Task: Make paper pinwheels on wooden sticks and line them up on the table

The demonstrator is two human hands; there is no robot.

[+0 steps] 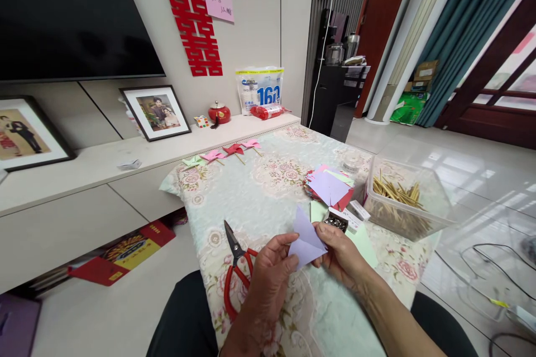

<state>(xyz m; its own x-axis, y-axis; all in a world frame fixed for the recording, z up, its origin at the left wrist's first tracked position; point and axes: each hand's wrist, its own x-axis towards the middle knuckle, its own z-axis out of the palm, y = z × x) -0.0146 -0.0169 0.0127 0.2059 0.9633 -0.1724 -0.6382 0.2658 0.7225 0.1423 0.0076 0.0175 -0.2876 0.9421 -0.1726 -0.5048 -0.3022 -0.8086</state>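
Between my two hands is a sheet of lilac paper (pixel 307 241), cut or creased so that one point stands up. My left hand (pixel 274 268) pinches its left edge with thumb and fingers. On the right edge, my right hand (pixel 337 248) grips the paper between thumb and forefinger. Red-handled scissors (pixel 237 259) lie left of my left hand, blades pointing away. Just beyond my right hand sits a small open box of metal pins or tacks (pixel 336 222), beside pale green paper (pixel 365 244). Farther back is a stack of coloured paper squares (pixel 329 186).
A clear plastic bin (pixel 408 223) of thin wooden sticks (pixel 397 192) stands at the table's right. Several paper pinwheels on sticks, one a red pinwheel (pixel 233 149), lie along the far left edge of the flowered tablecloth (pixel 280 173). Behind is a white cabinet (pixel 96 173) with framed photos.
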